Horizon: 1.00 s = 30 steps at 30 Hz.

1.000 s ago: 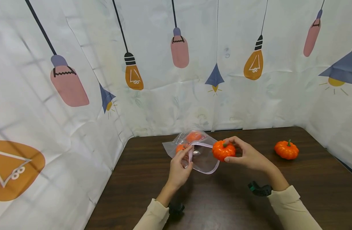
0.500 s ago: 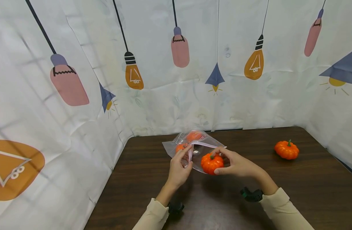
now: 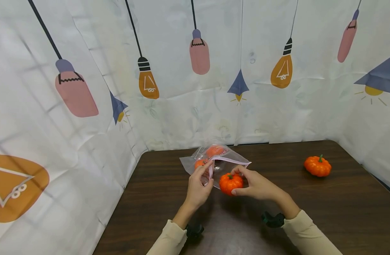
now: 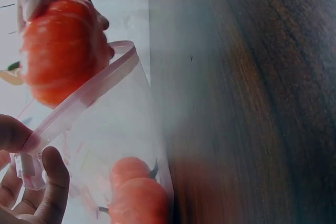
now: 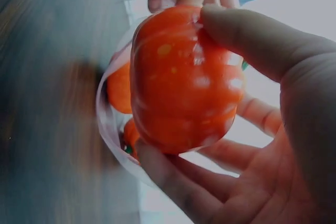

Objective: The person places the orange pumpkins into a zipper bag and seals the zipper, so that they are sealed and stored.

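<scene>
Just below and right of centre in the head view, we see the right hand [image 3: 262, 186] with thumb and fingers clamped on an orange pumpkin [image 3: 230, 184] at the mouth of a clear bag [image 3: 228, 160]. The left hand [image 3: 197, 190], nearer the centre, pinches the bag's rim between thumb and fingers. Two bagged pumpkins [image 3: 215, 151] show towards the far end, and a loose pumpkin [image 3: 317, 166] sits on the dark table [image 3: 144, 219] at the right of the frame.

We cannot tell whether the held pumpkin is past the rim; at upper left in the left wrist view, the rim overlaps its lower edge. We judge that its bulk could snag there and drag the thin plastic along. The unpinched side could fold inward and block the mouth. Should the right fingers release early, the smooth, rounded pumpkin could roll off across the table.
</scene>
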Tool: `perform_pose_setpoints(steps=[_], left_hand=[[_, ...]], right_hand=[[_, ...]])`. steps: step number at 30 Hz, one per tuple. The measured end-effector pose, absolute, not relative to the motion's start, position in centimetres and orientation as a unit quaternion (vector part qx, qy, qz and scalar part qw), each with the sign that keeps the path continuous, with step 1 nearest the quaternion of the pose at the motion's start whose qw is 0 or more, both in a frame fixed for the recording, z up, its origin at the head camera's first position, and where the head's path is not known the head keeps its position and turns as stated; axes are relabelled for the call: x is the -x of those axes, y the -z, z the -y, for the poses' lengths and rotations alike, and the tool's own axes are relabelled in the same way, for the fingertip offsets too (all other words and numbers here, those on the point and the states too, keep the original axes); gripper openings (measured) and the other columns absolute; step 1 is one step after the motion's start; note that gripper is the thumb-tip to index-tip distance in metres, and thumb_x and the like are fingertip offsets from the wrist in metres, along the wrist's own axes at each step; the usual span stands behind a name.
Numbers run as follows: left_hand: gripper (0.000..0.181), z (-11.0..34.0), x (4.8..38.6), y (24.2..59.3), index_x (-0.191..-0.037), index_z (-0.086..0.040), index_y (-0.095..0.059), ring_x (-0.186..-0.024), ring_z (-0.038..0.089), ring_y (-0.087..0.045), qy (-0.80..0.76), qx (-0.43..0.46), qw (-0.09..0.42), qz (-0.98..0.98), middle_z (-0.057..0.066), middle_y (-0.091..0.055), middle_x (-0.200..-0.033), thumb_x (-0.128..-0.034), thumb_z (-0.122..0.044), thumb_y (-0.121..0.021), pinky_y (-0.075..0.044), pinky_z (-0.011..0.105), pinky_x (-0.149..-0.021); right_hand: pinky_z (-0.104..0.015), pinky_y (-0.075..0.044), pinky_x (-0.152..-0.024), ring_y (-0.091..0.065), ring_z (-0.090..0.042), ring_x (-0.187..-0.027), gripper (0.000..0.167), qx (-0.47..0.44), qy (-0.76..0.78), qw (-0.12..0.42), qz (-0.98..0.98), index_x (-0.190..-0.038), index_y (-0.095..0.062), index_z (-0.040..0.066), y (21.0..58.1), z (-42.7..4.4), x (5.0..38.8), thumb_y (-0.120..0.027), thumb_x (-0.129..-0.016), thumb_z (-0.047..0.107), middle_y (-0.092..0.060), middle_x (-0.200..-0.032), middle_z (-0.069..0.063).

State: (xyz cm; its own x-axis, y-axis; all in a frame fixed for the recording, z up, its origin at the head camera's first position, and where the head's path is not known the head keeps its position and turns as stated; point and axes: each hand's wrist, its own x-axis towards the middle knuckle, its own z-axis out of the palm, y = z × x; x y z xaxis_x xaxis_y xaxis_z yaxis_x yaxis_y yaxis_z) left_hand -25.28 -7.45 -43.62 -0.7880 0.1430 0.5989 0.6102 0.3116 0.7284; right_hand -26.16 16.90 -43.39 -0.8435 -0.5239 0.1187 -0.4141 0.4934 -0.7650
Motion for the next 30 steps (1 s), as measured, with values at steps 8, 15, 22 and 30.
perform_pose_setpoints(steps=[8,15,22,30], left_hand=[[0.055,7.4,25.1,43.4,-0.131,0.005,-0.065,-0.074,0.042,-0.061,0.531,0.252,0.223,0.778,0.026,-0.060,-0.087,-0.0778,0.018,-0.069,-0.054,0.043,-0.058],[0.055,7.3,25.0,43.5,-0.130,0.008,-0.065,-0.071,0.044,-0.060,0.527,0.266,0.233,0.773,0.027,-0.059,-0.085,-0.0762,0.020,-0.068,-0.052,0.046,-0.055],[0.059,7.4,26.2,45.3,-0.132,0.001,-0.066,-0.072,0.035,-0.061,0.515,0.269,0.237,0.778,0.020,-0.061,-0.085,-0.0752,0.018,-0.070,-0.053,0.038,-0.055],[0.063,7.5,27.1,46.6,-0.136,-0.008,-0.065,-0.074,0.023,-0.061,0.488,0.271,0.242,0.794,0.011,-0.060,-0.087,-0.0768,0.012,-0.071,-0.053,0.027,-0.059]], right_hand=[[-0.033,-0.055,-0.085,-0.063,-0.012,-0.092,0.054,0.254,0.361,0.011,-0.897,-0.126,-0.057,0.017,43.6,-16.5,26.0,-0.079,-0.086,0.045,-0.070,-0.116,-0.001],[-0.037,-0.053,-0.085,-0.062,-0.011,-0.091,0.052,0.233,0.321,-0.024,-0.918,-0.125,-0.061,0.017,44.2,-16.3,26.3,-0.080,-0.085,0.044,-0.070,-0.112,0.003],[-0.045,-0.056,-0.087,-0.067,-0.020,-0.098,0.050,0.202,0.286,-0.094,-0.932,-0.123,-0.066,0.018,44.9,-16.1,26.7,-0.086,-0.081,0.036,-0.072,-0.119,0.000],[-0.027,-0.045,-0.061,-0.051,-0.009,-0.070,0.039,0.170,0.269,-0.179,-0.931,-0.107,-0.070,0.014,45.4,-15.8,26.8,-0.091,-0.075,0.025,-0.065,-0.101,0.000]])
